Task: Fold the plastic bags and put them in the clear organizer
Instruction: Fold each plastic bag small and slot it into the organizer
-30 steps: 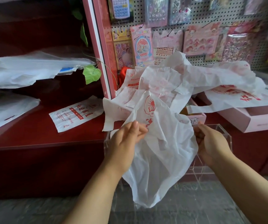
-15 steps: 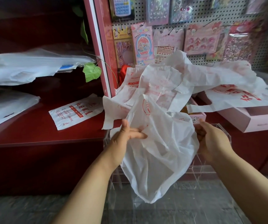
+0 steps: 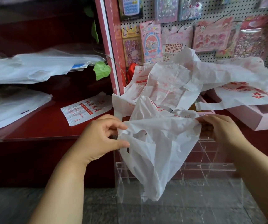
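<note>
A thin white plastic bag [image 3: 157,152] hangs stretched between my two hands, its body drooping below. My left hand [image 3: 101,138] pinches the bag's left top edge between thumb and fingers. My right hand [image 3: 217,128] pinches the right top edge. Directly behind and below the bag stands the clear organizer [image 3: 211,165], an acrylic box whose interior is partly hidden by the bag. Behind it lies a loose heap of white bags with red print [image 3: 178,84].
A flat printed bag [image 3: 86,110] lies on the dark red counter [image 3: 41,128] to the left. A pink box [image 3: 262,117] sits at the right under more bags. Stacked plastic sheets [image 3: 33,67] fill the left shelves. A pegboard with sticker packs [image 3: 211,29] stands behind.
My hands moved apart and pulled the bag's top edge taut between them; before, the bag hung bunched with my left hand flat against it.
</note>
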### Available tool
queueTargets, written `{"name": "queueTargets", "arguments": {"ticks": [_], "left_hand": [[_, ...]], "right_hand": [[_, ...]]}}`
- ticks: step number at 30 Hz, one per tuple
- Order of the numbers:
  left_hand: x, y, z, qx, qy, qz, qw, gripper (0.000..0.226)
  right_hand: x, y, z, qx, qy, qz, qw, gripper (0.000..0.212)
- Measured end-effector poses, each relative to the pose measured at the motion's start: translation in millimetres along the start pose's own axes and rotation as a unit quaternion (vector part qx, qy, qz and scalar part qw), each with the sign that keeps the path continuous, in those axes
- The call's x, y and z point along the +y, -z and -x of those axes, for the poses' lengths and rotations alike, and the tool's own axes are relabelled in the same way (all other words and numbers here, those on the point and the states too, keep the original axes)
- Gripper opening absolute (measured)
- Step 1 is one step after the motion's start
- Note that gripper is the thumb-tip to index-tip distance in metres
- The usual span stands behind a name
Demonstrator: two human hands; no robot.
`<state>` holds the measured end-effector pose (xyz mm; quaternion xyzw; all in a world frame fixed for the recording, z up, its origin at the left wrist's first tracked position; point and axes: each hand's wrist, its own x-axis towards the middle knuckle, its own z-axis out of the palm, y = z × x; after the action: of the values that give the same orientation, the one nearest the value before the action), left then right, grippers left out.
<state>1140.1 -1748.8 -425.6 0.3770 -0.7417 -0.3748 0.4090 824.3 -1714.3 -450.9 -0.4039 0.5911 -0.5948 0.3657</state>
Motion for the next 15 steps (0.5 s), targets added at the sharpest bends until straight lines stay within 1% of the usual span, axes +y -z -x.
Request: {"name": "queueTargets", "arguments": {"ticks": [4, 5, 8, 10, 11, 13, 14, 15], "left_hand": [[2.2, 3.6, 4.6, 0.024, -0.003, -0.115, 0.993, 0.018], [2.3, 5.8, 6.3, 0.025, 0.000, -0.133, 0.991, 0.017], [3.6, 16.2, 11.9, 0.038, 0.002, -0.125, 0.991, 0.016], [5.3, 24.3, 17.1, 0.056, -0.002, -0.091, 0.994, 0.025], [6.0, 28.4, 19.6, 0.067, 0.000, -0.074, 0.995, 0.030], [6.4, 36.1, 23.6, 0.095, 0.000, -0.050, 0.994, 0.033], [5.5, 40.0, 25.1, 0.111, -0.004, -0.048, 0.993, 0.037], [4.6, 43.4, 26.4, 0.123, -0.009, -0.048, 0.991, 0.039]], "right_hand": [[-3.1, 0.6, 1.3, -0.028, -0.008, -0.013, 0.999, 0.030], [-5.0, -0.2, 2.8, -0.033, -0.011, -0.021, 0.999, 0.032], [-11.7, 0.8, 8.4, -0.060, -0.009, -0.006, 0.998, 0.034], [-14.1, 4.3, 13.0, -0.090, 0.016, 0.073, 0.993, 0.030], [-14.2, 6.8, 13.9, -0.101, 0.045, 0.142, 0.984, 0.027], [-15.2, 10.8, 14.3, -0.105, 0.109, 0.298, 0.942, 0.020], [-15.2, 12.1, 14.5, -0.102, 0.127, 0.349, 0.923, 0.018], [-16.1, 12.2, 15.6, -0.102, 0.136, 0.372, 0.912, 0.016]]}}
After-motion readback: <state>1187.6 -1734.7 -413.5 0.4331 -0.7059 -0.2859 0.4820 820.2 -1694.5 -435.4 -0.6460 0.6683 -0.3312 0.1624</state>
